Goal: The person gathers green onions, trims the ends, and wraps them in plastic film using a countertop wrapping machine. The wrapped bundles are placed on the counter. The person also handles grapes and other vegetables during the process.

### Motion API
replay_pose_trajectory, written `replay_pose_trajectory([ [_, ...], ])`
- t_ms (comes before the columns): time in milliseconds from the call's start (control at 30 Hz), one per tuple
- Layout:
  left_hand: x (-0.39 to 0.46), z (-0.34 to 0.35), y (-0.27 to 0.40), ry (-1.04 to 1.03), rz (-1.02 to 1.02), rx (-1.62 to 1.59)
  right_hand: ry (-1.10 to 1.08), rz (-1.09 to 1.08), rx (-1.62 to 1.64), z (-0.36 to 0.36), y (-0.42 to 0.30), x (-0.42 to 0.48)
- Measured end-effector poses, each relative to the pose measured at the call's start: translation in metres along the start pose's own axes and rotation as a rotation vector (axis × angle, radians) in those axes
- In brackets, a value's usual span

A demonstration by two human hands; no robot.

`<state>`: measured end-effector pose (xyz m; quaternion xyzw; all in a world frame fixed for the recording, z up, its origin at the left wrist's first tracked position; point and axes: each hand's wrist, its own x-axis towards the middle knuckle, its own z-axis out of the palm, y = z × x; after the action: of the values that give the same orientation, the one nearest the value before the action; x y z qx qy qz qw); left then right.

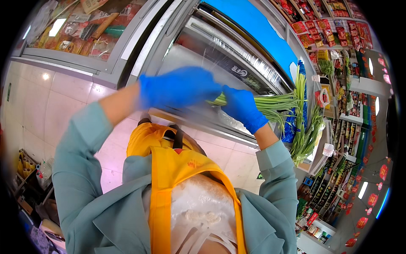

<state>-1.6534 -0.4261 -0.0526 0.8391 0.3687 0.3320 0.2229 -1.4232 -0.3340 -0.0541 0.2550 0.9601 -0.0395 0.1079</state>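
Note:
My right hand [243, 108], in a blue glove, is closed around a bunch of long green leafy stems [274, 103], whose leaves trail to the right. My left hand [182, 87], also blue-gloved and blurred, is at the left end of the bunch, its fingertips close to my right hand; whether it grips the stems is unclear. Both hands are over the front of a metal film-wrapping station [190, 57]. Behind them lies a shiny roll of clear film [241, 52]. More long green stems [299, 127] lie at the right on blue plastic [289, 127].
A glass-topped case [85, 31] with packaged goods stands at the upper left. A blue sheet [260, 28] covers the surface behind the roll. Crumpled clear film [233, 120] lies by the front edge. Stocked shelves [342, 127] are at the right, pale floor tiles [63, 95] below.

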Motion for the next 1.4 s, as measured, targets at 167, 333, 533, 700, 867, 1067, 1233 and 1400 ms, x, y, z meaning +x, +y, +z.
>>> replay_pose_trajectory([
  [167, 0.073, 0.013, -0.029, -0.273, -0.029, -0.057, 0.081, -0.041, -0.066, 0.016, 0.003, -0.006],
  [333, 0.090, 0.024, -0.046, -0.449, -0.069, -0.274, 0.292, 0.018, -0.050, 0.031, -0.003, -0.019],
  [533, 0.100, 0.023, -0.047, -0.544, -0.198, -0.323, 0.586, 0.045, 0.100, 0.049, -0.004, -0.027],
  [700, 0.099, 0.027, -0.048, -0.585, -0.259, -0.185, 0.461, -0.016, 0.082, 0.018, -0.022, -0.024],
  [867, 0.103, 0.011, -0.027, -0.602, -0.348, -0.092, 0.407, -0.135, 0.087, 0.010, -0.015, -0.028],
  [1067, 0.055, -0.025, -0.009, 0.313, -0.222, -0.335, 0.548, -0.167, 0.072, 0.044, 0.002, -0.034],
  [1233, 0.036, -0.036, -0.007, -0.009, -0.186, -0.036, 0.411, -0.085, 0.252, 0.039, 0.003, -0.028],
  [1400, 0.031, -0.014, -0.036, -0.178, -0.154, 0.103, 0.293, -0.144, 0.170, 0.023, 0.000, -0.031],
])
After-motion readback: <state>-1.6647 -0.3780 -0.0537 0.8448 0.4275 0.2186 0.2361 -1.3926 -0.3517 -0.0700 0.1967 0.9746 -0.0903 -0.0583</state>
